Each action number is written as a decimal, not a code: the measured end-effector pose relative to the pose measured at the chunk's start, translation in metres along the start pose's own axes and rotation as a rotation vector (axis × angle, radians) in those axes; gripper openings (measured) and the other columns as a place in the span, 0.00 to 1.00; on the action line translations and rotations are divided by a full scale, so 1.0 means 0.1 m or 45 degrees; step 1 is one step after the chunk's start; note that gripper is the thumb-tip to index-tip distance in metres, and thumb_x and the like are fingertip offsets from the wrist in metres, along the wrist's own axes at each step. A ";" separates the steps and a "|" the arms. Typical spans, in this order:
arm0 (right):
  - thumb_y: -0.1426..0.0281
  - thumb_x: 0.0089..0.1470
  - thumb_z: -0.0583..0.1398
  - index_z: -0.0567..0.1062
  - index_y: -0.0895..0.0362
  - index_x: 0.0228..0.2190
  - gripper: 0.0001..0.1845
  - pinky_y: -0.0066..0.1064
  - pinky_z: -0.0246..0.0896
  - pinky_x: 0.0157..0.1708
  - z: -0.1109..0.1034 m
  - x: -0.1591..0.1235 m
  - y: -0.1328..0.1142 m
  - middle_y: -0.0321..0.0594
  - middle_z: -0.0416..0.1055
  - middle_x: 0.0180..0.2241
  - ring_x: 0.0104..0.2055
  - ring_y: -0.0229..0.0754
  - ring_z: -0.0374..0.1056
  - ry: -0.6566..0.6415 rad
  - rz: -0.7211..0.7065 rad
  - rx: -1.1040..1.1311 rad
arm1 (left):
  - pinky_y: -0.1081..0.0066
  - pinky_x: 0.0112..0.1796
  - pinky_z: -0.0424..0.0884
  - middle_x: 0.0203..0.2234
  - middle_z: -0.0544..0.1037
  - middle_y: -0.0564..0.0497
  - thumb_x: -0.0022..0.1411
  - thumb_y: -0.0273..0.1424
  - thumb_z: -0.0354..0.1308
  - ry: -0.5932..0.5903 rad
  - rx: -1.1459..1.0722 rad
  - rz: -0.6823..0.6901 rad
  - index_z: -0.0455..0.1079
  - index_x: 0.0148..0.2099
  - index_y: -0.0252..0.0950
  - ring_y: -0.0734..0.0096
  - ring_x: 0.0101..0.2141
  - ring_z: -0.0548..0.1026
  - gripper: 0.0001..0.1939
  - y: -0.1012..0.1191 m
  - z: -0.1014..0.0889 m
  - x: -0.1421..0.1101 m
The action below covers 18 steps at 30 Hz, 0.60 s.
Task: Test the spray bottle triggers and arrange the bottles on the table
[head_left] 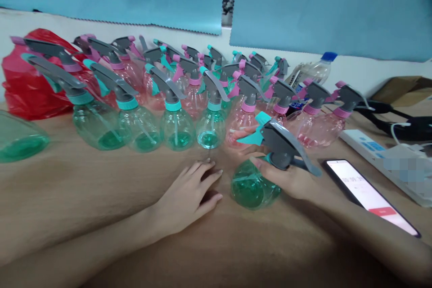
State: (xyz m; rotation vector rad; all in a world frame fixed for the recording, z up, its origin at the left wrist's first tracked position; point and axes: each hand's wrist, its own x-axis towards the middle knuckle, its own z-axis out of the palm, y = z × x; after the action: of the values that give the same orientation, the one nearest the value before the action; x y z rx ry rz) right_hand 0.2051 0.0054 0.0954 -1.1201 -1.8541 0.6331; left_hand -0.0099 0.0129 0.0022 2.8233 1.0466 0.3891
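Observation:
My right hand (286,177) grips a green spray bottle (251,186) around its neck, with the grey and teal trigger head tilted above it. Some of that hand's fingers pass behind the bottle. Flat on the wooden table, my left hand (194,189) lies with fingers apart and nothing in it, just left of the held bottle. Beyond both hands stands a front row of green spray bottles (177,132) with teal collars. Pink spray bottles (246,119) with pink collars continue the row to the right, and several more of both colours stand behind.
A lit phone (367,195) lies at the right, beside a white power strip (381,157). A red plastic bag (33,85) sits at the back left, near a green bottle (20,137) at the left edge. A blue-capped clear bottle (317,72) stands by the wall.

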 end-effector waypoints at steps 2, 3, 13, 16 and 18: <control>0.72 0.46 0.54 0.76 0.52 0.32 0.13 0.35 0.75 0.34 0.01 0.00 0.03 0.37 0.77 0.25 0.31 0.44 0.77 -0.059 0.046 0.065 | 0.54 0.53 0.60 0.55 0.65 0.41 0.68 0.39 0.50 0.000 0.007 0.004 0.62 0.60 0.34 0.54 0.56 0.61 0.22 0.00 0.00 0.00; 0.73 0.46 0.54 0.76 0.51 0.34 0.14 0.36 0.75 0.36 0.01 0.00 0.05 0.37 0.78 0.27 0.33 0.44 0.77 -0.080 0.061 0.111 | 0.54 0.53 0.60 0.55 0.65 0.41 0.68 0.38 0.50 -0.002 0.010 0.004 0.62 0.59 0.34 0.54 0.56 0.61 0.22 0.00 -0.01 0.01; 0.71 0.45 0.55 0.75 0.50 0.34 0.13 0.36 0.75 0.33 0.00 -0.02 0.04 0.37 0.75 0.21 0.31 0.47 0.77 0.003 0.075 0.066 | 0.54 0.54 0.59 0.55 0.65 0.41 0.68 0.39 0.50 0.000 0.017 0.014 0.62 0.59 0.34 0.54 0.57 0.60 0.22 0.00 -0.01 0.01; 0.74 0.44 0.55 0.75 0.48 0.30 0.12 0.34 0.75 0.33 -0.01 0.00 -0.02 0.34 0.72 0.16 0.30 0.45 0.77 -0.021 0.063 0.073 | 0.54 0.54 0.59 0.55 0.65 0.41 0.68 0.39 0.50 -0.002 0.014 0.014 0.62 0.60 0.33 0.54 0.57 0.60 0.22 0.00 -0.01 0.00; 0.75 0.43 0.54 0.74 0.47 0.26 0.12 0.33 0.75 0.34 -0.01 0.01 -0.02 0.33 0.71 0.16 0.28 0.44 0.76 -0.046 0.054 0.085 | 0.54 0.54 0.60 0.55 0.65 0.41 0.68 0.39 0.50 -0.004 0.010 0.012 0.62 0.60 0.34 0.54 0.57 0.60 0.22 0.00 -0.01 0.00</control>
State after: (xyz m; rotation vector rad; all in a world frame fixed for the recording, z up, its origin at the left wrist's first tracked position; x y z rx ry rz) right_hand 0.2045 0.0055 0.0979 -1.1139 -1.8303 0.7384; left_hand -0.0105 0.0128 0.0032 2.8353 1.0372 0.3817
